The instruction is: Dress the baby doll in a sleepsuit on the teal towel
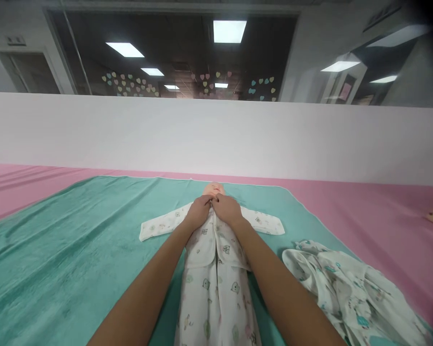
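Left hand (201, 207) and right hand (226, 206) pinch the printed jacket (201, 245) near the doll's head (213, 189), apparently to hold the front edges (215, 235) together.

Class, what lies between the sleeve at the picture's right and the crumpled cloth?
Only a bare strip of teal blanket lies between the sleeve and the crumpled cloth, as the head view shows.

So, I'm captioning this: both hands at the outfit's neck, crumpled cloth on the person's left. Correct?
No: the head view shows the crumpled cloth on the person's right. Left hand and right hand are at the neck of the outfit.
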A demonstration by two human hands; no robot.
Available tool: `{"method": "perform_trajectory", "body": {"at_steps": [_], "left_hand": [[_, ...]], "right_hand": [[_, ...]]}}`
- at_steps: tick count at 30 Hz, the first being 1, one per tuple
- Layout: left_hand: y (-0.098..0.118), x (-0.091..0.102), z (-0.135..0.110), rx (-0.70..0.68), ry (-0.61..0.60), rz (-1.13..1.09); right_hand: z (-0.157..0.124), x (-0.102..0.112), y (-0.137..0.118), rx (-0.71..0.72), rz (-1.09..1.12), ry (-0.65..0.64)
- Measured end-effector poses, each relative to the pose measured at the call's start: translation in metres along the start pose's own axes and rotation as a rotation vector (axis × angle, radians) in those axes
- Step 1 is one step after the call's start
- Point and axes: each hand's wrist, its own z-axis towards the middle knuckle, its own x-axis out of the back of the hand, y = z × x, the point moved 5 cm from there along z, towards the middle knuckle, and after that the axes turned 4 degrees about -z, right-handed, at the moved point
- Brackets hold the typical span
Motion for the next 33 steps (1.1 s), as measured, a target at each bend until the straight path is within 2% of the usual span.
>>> {"method": "perform_trajectory", "body": {"at_steps": [3,9,13,15,19,22,24,29,33], "left_hand": [[-0.002,0.0,0.001,0.018,-0.03,-0.006],[-0.01,-0.002,0.002,0.092,-0.012,0.003],[0.001,-0.001,-0.01,0.031,0.025,-0.052],[0.007,0.001,-0.021,0.008,0.035,-0.069],[0.012,0.004,-0.042,0.014,0.015,-0.109],[0.012,0.004,-0.047,0.008,-0.015,-0.127],[0.011,0.004,-0.047,0.002,-0.028,-0.101],[0.011,0.004,-0.045,-0.007,-0.024,-0.015],[0.012,0.002,-0.045,-0.07,-0.023,0.044]], "right_hand": [[0.004,-0.002,0.005,0.001,0.045,0.054],[0.003,-0.007,0.017,-0.046,0.149,0.139],[-0.022,0.0,0.019,-0.114,0.264,0.289],[-0.04,0.005,0.015,-0.087,0.274,0.322],[-0.066,0.008,-0.002,0.076,0.163,0.235],[-0.07,0.007,-0.005,0.085,0.074,0.162],[-0.069,0.008,-0.006,0.103,0.063,0.161],[-0.071,0.01,-0.003,0.207,0.247,0.179],[-0.067,0.009,0.005,0.173,0.41,0.204]]}}
